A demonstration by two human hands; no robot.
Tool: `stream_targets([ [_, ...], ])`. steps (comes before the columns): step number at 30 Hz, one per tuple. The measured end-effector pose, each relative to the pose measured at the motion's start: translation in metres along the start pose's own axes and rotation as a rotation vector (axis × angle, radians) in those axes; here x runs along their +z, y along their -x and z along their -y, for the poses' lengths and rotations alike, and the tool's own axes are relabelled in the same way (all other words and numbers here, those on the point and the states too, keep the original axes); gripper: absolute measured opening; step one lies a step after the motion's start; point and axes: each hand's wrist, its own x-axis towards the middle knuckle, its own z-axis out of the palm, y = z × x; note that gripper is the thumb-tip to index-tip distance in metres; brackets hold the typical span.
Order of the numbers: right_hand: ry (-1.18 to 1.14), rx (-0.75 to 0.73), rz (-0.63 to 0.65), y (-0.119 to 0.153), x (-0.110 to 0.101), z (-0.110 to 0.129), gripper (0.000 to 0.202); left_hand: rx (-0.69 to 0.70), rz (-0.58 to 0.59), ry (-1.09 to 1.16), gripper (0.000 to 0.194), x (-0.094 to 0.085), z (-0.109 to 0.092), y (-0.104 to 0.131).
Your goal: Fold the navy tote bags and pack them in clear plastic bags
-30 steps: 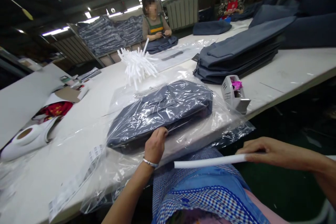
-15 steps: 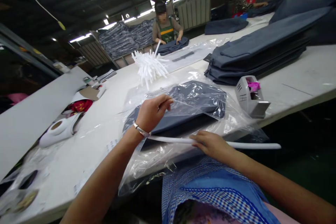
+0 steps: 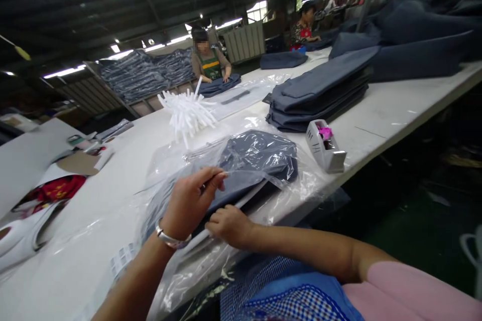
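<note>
A folded dark blue fabric bag [image 3: 259, 148] lies partly inside a clear plastic bag [image 3: 309, 180] at the table's front edge. My left hand [image 3: 194, 198], with a bracelet at the wrist, pinches the upper edge of the plastic and lifts it. Just right of it and lower, my right hand [image 3: 231, 225] is closed around a white foam rod [image 3: 192, 245]. The rod lies slanted along the near side of the fabric bag, its far end reaching under the plastic. My right fingers cover its middle.
A bundle of white rods [image 3: 188, 115] stands behind the plastic bag. At right are a tape dispenser [image 3: 326, 146] and stacked dark blue bags [image 3: 320, 85]. White rolls and red cloth [image 3: 56, 190] lie left. Two people [image 3: 211, 62] work across the table [image 3: 376, 135].
My right hand has moved left, close to my left hand, taking the rod along; the rod now slants beside the fabric bag. My left hand still holds the plastic. The camera has turned right.
</note>
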Motion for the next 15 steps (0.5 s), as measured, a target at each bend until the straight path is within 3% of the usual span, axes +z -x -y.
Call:
stream_targets([
  [6, 0.027, 0.185, -0.136, 0.031, -0.003, -0.026, 0.018, 0.019, 0.027, 0.044, 0.023, 0.011, -0.003, 0.021],
  [11, -0.115, 0.367, -0.096, 0.041, 0.011, -0.036, 0.032, 0.02, 0.071, 0.088, 0.021, 0.03, -0.002, 0.035],
  [15, -0.223, 0.409, -0.061, 0.031, 0.023, -0.041, 0.028, 0.009, 0.091, 0.103, 0.017, 0.047, -0.001, 0.047],
])
